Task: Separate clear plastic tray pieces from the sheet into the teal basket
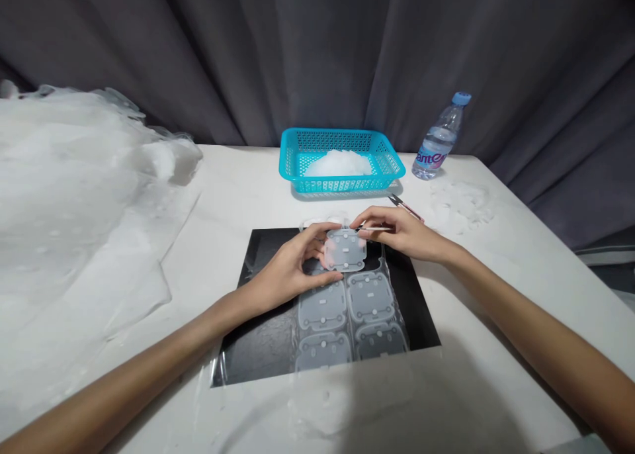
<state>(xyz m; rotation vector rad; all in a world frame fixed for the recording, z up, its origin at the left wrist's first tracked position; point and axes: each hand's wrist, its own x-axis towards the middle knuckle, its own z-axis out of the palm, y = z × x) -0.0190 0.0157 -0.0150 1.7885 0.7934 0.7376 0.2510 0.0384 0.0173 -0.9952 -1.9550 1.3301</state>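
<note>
Now, a translucent piece (346,250) held over the black mat (419,318) on the table (213,196)

Our left hand (285,269) pinches the piece between thumb and fingers, near the mat's far edge. Our right hand (404,232) pinches a thin stick (374,228), fingertips at the piece's far right corner. We judge this as close work on that corner; the next move seems to call for a steady left grip.

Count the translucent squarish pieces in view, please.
5 show clearly: held piece, middle left piece, middle right piece, front left piece and front right piece. The left hand may hide others.
</note>
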